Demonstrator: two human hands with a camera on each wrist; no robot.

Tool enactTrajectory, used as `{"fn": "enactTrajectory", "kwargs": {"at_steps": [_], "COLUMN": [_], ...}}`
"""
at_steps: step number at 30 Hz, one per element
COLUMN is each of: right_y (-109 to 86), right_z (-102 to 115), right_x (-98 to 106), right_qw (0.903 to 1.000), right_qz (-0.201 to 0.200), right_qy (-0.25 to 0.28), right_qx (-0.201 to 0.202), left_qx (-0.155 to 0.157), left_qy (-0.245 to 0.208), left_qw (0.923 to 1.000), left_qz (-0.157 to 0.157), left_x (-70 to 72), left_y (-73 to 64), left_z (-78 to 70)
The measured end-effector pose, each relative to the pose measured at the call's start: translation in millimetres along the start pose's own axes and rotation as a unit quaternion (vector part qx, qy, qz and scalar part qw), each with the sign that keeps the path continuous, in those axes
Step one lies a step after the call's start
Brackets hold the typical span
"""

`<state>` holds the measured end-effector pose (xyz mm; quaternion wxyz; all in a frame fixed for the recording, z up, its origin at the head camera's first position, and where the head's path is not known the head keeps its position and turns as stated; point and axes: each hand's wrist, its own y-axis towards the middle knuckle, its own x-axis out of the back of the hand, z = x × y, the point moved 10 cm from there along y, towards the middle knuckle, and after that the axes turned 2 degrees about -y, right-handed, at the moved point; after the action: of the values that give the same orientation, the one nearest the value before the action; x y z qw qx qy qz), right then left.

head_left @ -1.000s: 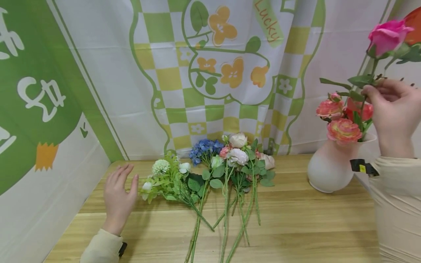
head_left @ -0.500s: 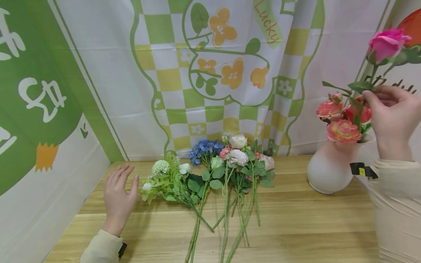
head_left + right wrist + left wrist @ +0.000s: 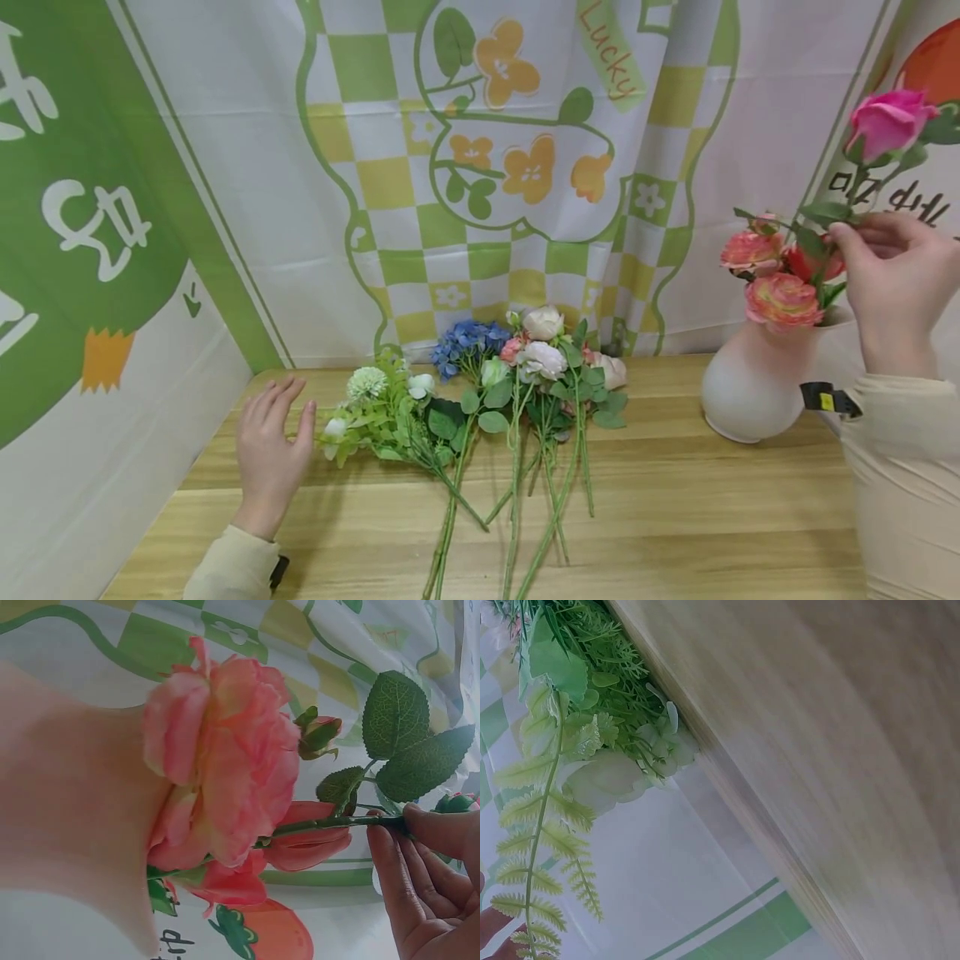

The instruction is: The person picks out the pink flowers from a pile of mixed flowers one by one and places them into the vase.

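Observation:
My right hand [image 3: 902,279] pinches the green stem of a pink rose [image 3: 890,125] between thumb and fingers, above the vase. In the right wrist view the stem [image 3: 322,823] runs down among coral flowers [image 3: 225,757] into the mouth of the pale pink-and-white vase [image 3: 757,383]. Leaves [image 3: 401,716] stick out just below the fingers. My left hand [image 3: 273,454] rests at the table's left side, fingers relaxed, beside the leafy green spray [image 3: 375,429]. Only a bit of its fingers [image 3: 491,922] shows at the edge of the left wrist view, by a fern frond [image 3: 536,847].
Cut flowers lie across the middle of the wooden table [image 3: 675,517]: a blue hydrangea [image 3: 468,343], white blooms [image 3: 542,358] and several long stems [image 3: 513,500] pointing to the front. A printed cloth [image 3: 517,167] hangs behind, and another printed sheet [image 3: 75,250] stands left.
My right hand has moved down with the pink rose, whose bloom sits lower over the vase. My left hand and the flowers on the table have stayed put.

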<state>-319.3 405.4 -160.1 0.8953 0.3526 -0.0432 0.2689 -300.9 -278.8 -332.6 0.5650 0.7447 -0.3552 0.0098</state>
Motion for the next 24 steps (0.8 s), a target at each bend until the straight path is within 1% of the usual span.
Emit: {"fn": "enactTrajectory", "kwargs": {"at_steps": [5,12,16,24], "right_y": [-0.8,-1.9,-3.4,-6.3], "right_z": [-3,-17,-23,-25], "right_x": [1,-2,-3,-4], "right_qw": [0.9998,0.9996,0.9994,0.9988], "right_qz": [-0.008,0.005,0.009,0.009], "right_qy": [-0.013,-0.027,-0.032,-0.047], "right_qx": [0.009,-0.009,-0.005,0.007], "left_qx": [0.001,0.002,0.004,0.003], "left_qy": [0.002,0.007,0.01,0.015], "left_qw": [1.0,1.0,0.9999,0.9997], "left_qz": [-0.001,-0.005,-0.005,-0.017], "left_x": [0.8,4.7,7.2,15.4], "left_y": [-0.1,0.2,-1.0,-1.8], "left_z": [1.9,5.2,8.2,15.0]}}
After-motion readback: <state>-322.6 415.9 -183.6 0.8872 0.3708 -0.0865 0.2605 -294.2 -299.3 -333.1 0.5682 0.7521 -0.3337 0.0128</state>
